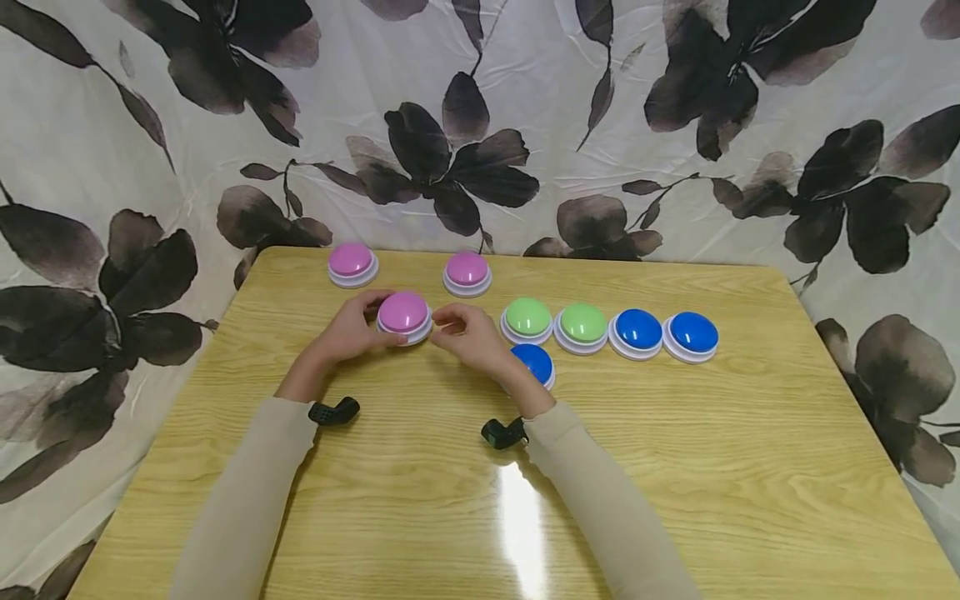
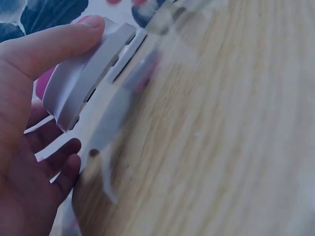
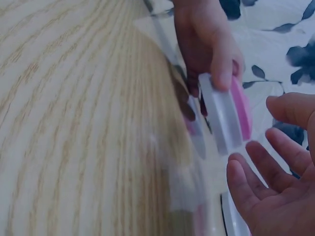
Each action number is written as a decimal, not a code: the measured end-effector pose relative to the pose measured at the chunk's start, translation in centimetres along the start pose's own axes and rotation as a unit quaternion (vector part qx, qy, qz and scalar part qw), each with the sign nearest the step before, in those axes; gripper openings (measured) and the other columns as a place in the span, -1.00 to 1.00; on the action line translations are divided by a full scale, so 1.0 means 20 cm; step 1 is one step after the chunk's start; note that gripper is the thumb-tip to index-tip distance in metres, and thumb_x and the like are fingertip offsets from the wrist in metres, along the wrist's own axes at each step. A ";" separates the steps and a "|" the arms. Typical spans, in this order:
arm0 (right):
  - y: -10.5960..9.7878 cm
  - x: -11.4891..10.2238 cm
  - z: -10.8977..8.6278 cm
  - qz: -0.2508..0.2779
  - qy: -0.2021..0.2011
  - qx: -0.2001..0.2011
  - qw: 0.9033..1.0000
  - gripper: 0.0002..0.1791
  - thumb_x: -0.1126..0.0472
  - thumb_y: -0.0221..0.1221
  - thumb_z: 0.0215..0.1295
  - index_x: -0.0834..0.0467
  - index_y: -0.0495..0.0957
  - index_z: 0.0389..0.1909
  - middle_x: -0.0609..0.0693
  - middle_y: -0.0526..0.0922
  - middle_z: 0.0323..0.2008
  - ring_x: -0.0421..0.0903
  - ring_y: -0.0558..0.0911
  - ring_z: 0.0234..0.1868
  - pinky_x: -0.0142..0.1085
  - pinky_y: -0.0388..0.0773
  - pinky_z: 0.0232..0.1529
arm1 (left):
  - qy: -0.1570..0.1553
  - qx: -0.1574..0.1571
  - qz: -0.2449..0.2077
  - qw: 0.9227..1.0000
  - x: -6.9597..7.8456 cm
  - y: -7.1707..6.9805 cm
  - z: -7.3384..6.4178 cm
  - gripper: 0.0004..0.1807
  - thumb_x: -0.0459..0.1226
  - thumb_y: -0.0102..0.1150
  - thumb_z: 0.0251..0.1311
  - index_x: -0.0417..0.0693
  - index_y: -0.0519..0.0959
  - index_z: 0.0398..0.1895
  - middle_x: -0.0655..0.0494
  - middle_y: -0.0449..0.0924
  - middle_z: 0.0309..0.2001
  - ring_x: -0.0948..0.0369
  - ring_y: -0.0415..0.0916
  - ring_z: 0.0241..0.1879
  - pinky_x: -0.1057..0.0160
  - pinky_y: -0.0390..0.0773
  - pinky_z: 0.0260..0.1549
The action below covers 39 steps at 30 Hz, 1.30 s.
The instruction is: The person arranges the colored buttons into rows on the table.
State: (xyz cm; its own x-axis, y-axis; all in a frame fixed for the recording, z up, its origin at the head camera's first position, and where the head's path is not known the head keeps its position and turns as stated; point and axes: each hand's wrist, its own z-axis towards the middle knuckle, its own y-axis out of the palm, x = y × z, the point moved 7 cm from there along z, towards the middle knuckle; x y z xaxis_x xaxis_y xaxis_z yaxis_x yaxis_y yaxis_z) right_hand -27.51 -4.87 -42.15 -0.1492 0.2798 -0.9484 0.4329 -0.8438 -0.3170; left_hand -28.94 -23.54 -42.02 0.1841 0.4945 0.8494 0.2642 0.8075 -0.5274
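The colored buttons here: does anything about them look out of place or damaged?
One blue button looks a bit out of place: it sits nearer the person than the row of two green buttons and two blue ones, and is partly covered by the right arm. No damage stands out.

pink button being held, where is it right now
In the head view, the pink button is left of centre, held in the left grip, with the right grip close on its right.
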 end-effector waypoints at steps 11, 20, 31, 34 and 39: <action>0.02 0.05 -0.01 0.033 0.001 -0.004 0.999 -0.28 0.20 0.38 0.17 0.24 0.34 0.33 0.10 0.40 0.30 0.06 0.41 0.27 -0.17 0.43 0.19 | 0.009 -0.003 -0.035 0.999 -0.13 0.08 -0.04 -0.12 -0.33 0.57 -0.14 -0.27 0.34 0.32 -0.18 0.40 0.21 -0.06 0.38 0.15 -0.04 0.30 0.19; 0.04 0.06 -0.03 0.043 0.000 -0.026 0.999 -0.23 0.22 0.40 0.13 0.28 0.31 0.34 0.14 0.38 0.32 0.09 0.41 0.28 -0.16 0.43 0.19 | 0.027 -0.010 -0.029 0.999 0.07 0.12 -0.13 -0.17 -0.41 0.55 -0.17 -0.40 0.36 0.25 -0.24 0.42 0.15 -0.08 0.40 0.11 -0.05 0.36 0.15; 0.07 0.04 -0.06 0.030 0.001 -0.056 0.998 -0.22 0.30 0.43 0.08 0.32 0.32 0.33 0.13 0.45 0.25 0.00 0.49 0.20 -0.33 0.49 0.09 | 0.051 -0.005 -0.033 0.998 -0.06 0.17 -0.13 -0.16 -0.29 0.62 -0.21 -0.19 0.44 0.24 0.00 0.47 0.09 0.10 0.43 0.05 0.13 0.42 0.06; 0.06 0.03 -0.07 0.014 -0.001 -0.056 0.998 -0.19 0.27 0.44 0.06 0.28 0.32 0.34 0.10 0.45 0.25 -0.03 0.49 0.19 -0.36 0.50 0.06 | 0.060 -0.006 -0.047 0.997 -0.04 0.17 -0.14 -0.16 -0.31 0.62 -0.22 -0.18 0.44 0.24 0.00 0.47 0.10 0.10 0.42 0.06 0.11 0.43 0.05; 0.04 0.01 -0.10 -0.005 -0.010 -0.058 0.998 -0.17 0.22 0.48 0.02 0.23 0.33 0.33 0.06 0.46 0.23 -0.05 0.50 0.18 -0.34 0.52 0.04 | 0.069 0.002 -0.058 0.996 0.04 0.17 -0.16 -0.18 -0.40 0.60 -0.23 -0.22 0.45 0.23 -0.03 0.47 0.12 0.11 0.39 0.08 0.07 0.43 0.05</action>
State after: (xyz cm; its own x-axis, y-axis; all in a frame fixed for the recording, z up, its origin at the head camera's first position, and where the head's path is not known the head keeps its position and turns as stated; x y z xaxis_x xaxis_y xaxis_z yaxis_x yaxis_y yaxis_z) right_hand -25.49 -4.64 -42.63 -0.1703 0.2774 -0.9456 0.5308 -0.7827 -0.3252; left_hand -24.81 -21.35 -43.23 0.2816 0.3492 0.8937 0.2881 0.8577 -0.4259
